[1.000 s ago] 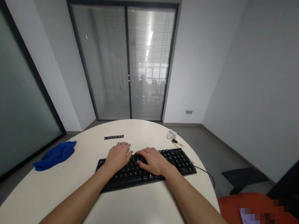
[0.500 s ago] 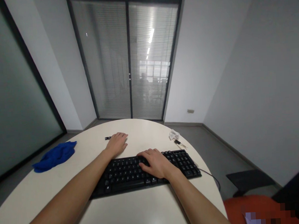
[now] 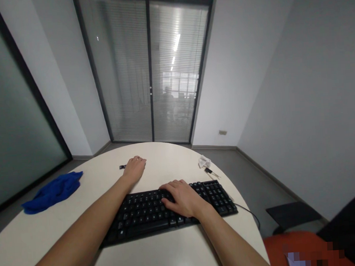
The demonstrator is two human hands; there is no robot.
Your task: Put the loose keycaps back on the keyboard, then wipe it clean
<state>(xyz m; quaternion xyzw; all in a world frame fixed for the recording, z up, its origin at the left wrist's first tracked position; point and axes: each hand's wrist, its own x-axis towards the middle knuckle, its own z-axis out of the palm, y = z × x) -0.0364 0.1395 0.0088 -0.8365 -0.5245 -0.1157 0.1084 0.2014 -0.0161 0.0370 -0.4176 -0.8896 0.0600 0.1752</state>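
Note:
A black keyboard (image 3: 149, 223) lies slightly tilted across the near part of the round table. My right hand (image 3: 181, 197) rests on its keys right of the middle, fingers stretched and thumb apart, holding nothing. Beyond the keyboard's back edge, my left hand (image 3: 134, 169) is low over the tabletop, its fingers together and curled downward. What lies under those fingers is hidden. A small black object (image 3: 122, 167) shows just left of this hand, partly covered by it.
A blue cloth (image 3: 54, 192) lies at the table's left. At the right edge are a crumpled white tissue (image 3: 204, 161) and thin sticks with a black piece (image 3: 208, 170). The keyboard cable (image 3: 250, 211) hangs over the edge near an orange chair (image 3: 293, 242).
My left hand has drawn its fingers in, and its thumb no longer shows. The right hand stays on the keyboard. The whole view has shifted slightly.

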